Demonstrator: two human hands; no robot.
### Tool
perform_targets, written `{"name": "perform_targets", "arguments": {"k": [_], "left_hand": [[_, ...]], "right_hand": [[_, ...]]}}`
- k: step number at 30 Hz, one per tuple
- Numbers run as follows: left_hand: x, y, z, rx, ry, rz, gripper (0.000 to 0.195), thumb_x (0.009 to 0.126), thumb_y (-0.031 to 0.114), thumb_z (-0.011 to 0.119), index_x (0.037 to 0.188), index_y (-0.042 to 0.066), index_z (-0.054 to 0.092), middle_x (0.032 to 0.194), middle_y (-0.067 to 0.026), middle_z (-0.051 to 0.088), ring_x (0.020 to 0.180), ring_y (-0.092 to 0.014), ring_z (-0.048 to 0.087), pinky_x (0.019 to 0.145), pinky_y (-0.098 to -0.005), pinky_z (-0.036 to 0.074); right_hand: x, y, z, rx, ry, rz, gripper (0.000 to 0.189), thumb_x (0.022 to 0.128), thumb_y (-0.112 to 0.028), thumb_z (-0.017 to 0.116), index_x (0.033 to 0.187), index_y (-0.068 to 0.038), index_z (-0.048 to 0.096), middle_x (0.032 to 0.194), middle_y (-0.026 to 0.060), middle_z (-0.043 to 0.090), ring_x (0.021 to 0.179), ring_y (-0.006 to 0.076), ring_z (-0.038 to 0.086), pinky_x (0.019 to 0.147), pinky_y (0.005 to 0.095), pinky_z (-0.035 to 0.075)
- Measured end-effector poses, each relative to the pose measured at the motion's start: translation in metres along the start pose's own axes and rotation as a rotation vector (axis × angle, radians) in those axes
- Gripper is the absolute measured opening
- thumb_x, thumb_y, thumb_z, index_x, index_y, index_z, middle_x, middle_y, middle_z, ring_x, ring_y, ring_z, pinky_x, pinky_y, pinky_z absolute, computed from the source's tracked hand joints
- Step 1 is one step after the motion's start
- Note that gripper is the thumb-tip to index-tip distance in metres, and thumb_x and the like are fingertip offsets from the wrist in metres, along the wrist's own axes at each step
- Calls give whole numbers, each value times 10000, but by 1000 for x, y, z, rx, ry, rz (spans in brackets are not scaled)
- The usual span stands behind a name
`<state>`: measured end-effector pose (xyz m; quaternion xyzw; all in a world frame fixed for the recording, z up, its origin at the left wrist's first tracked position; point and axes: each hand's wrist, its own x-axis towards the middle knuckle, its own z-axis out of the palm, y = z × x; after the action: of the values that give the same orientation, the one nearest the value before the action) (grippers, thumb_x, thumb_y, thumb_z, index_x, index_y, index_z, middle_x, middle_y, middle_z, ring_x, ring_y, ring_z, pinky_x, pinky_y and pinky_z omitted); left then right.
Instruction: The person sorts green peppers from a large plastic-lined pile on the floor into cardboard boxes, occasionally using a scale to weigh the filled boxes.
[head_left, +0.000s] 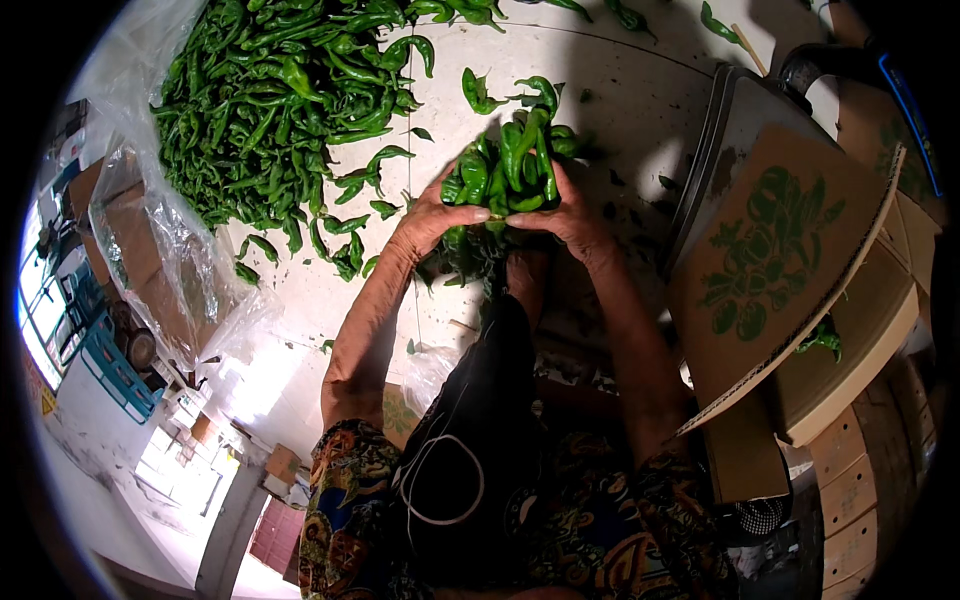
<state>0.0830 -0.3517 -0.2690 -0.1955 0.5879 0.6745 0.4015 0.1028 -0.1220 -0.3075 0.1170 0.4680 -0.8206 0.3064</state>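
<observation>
Both my hands clasp one heap of green peppers (514, 161) from its two sides, above the pale tiled floor. My left hand (431, 217) wraps the heap's left side, its thumb lying across the near peppers. From the right, my right hand (574, 214) grips it with the thumb pointing inward; the thumb tips almost meet. Fingers under and behind the peppers are hidden. Just beyond the heap lie a few loose peppers (480, 94). Darker, shaded peppers (469, 255) show below my thumbs.
A large pile of green peppers (262, 112) spreads at the upper left beside clear plastic sheeting (169, 247). On the right stands an open cardboard box (772, 225) with printed vegetables, a pepper (825, 337) inside it. A grey bin-like container (720, 150) is behind the box. White cord (480, 480) hangs over dark clothing.
</observation>
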Motion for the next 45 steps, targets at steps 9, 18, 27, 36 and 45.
{"name": "perform_targets", "arguments": {"k": [9, 18, 27, 36, 45], "left_hand": [[-62, 52, 13, -134, 101, 54, 965, 693, -16, 814, 1520, 29, 318, 1283, -112, 615, 1121, -214, 624, 977, -351, 511], [-155, 174, 62, 29, 33, 360, 985, 558, 31, 857, 1432, -23, 407, 1253, -119, 614, 1123, -247, 615, 1033, -376, 474], [-199, 286, 252, 660, -258, 722, 998, 614, 289, 854, 1468, 10, 419, 1381, -145, 549, 1277, -255, 509, 1126, -374, 344], [-193, 273, 384, 593, -554, 730, 866, 672, 217, 858, 1421, 38, 462, 1277, -86, 601, 1162, -197, 555, 1037, -341, 431], [-167, 255, 432, 597, -580, 700, 800, 680, 177, 861, 1379, 43, 496, 1203, -89, 646, 1099, -202, 613, 1017, -348, 462]], "right_hand": [[-26, -80, 46, 106, -80, 147, 859, 758, 80, 757, 1497, -66, 343, 1319, 61, 543, 1192, 156, 541, 1000, 295, 472], [-108, -188, 119, -199, 14, -444, 984, 665, -43, 878, 1481, -19, 328, 1311, 103, 551, 1192, 182, 548, 1010, 333, 459], [-250, -308, 83, -288, 262, -823, 694, 668, -186, 880, 1224, -6, 507, 1040, 85, 650, 920, 166, 639, 771, 294, 540], [-361, -336, 20, -270, 519, -682, 533, 803, -267, 804, 1229, -67, 554, 1048, -6, 645, 823, 55, 575, 653, 179, 431], [-383, -342, -49, -355, 352, -722, 440, 884, -289, 750, 1231, -70, 589, 957, -16, 628, 803, 51, 566, 643, 211, 431]]}}
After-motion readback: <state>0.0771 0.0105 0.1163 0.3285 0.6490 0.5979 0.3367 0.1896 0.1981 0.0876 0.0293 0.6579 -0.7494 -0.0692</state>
